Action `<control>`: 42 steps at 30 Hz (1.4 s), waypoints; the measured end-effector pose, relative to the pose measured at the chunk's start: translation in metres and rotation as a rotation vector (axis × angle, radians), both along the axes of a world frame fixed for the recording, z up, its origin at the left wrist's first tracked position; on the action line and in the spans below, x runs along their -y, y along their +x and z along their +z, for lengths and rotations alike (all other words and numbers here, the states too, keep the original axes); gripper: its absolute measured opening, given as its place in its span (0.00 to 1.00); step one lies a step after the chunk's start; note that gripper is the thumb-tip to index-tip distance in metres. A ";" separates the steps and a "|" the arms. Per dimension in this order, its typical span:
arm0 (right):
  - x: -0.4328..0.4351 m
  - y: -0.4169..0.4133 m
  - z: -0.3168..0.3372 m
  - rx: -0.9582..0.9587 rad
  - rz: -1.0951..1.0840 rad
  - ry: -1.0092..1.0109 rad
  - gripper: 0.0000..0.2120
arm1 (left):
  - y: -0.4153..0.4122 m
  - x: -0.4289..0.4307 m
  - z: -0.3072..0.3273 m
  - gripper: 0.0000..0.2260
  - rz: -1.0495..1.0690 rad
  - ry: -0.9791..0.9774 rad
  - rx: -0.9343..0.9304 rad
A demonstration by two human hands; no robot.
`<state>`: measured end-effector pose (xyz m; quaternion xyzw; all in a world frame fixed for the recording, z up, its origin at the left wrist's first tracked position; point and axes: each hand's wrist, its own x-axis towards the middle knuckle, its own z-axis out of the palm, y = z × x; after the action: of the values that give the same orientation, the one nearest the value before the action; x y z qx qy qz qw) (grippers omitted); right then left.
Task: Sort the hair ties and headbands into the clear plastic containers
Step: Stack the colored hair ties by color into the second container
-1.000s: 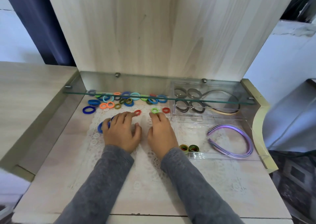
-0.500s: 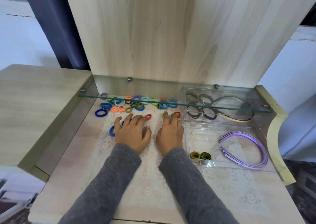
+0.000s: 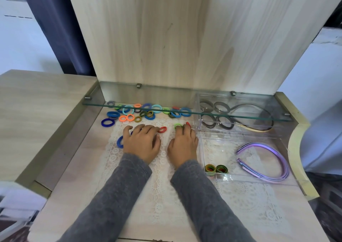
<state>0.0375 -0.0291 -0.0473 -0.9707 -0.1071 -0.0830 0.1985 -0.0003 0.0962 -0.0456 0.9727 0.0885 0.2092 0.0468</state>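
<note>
Many coloured hair ties [image 3: 146,112] lie scattered at the back of the desk under a glass shelf. My left hand [image 3: 142,141] lies flat on the lace mat, partly covering a blue tie [image 3: 120,141], its fingertips beside a red tie [image 3: 162,129]. My right hand [image 3: 183,143] lies flat too, fingertips touching a green tie [image 3: 177,125] and a red tie [image 3: 188,124]. The near clear container [image 3: 201,149] holds two striped ties [image 3: 216,168] and purple headbands [image 3: 266,160]. The far clear container [image 3: 199,101] holds dark ties and a dark headband [image 3: 259,119].
A glass shelf [image 3: 185,93] juts out low over the scattered ties and the far container. A wooden back panel [image 3: 175,38] rises behind. A raised wooden surface [image 3: 37,108] borders the left, and a curved rim [image 3: 296,149] borders the right.
The camera view shifted so the scene sits further right and lower. Both hands stay flat on the mat, fingertips having crept slightly toward the red and green ties.
</note>
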 end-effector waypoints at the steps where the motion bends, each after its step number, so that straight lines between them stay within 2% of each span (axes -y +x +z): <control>1: 0.000 0.000 0.000 0.008 0.005 0.018 0.22 | -0.001 0.000 -0.001 0.17 -0.006 0.002 0.023; 6: 0.000 -0.001 -0.007 0.106 0.008 0.149 0.14 | -0.002 -0.001 -0.002 0.10 -0.058 0.014 0.094; 15: 0.002 -0.001 -0.010 0.214 0.027 0.165 0.07 | -0.015 -0.008 -0.003 0.09 -0.114 -0.015 0.068; 21: 0.004 -0.006 -0.009 0.279 0.200 0.186 0.04 | -0.035 -0.023 -0.005 0.12 -0.171 -0.065 0.082; 27: 0.004 -0.014 -0.004 0.245 0.472 0.154 0.06 | -0.046 -0.032 -0.006 0.09 -0.106 -0.099 0.066; 33: 0.004 -0.016 -0.001 0.219 0.523 0.148 0.08 | -0.045 -0.038 -0.007 0.11 0.028 -0.162 0.044; 38: 0.003 -0.018 -0.001 0.228 0.548 0.139 0.09 | -0.040 -0.046 -0.008 0.18 0.068 -0.138 -0.082; 42: 0.003 -0.017 0.001 0.207 0.553 0.117 0.09 | -0.038 -0.048 -0.008 0.17 0.096 -0.140 -0.131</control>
<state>0.0201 -0.0318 -0.0467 -0.8779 -0.3822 -0.1306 0.2573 -0.0387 0.1438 -0.0534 0.9733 0.1524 0.1406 0.0987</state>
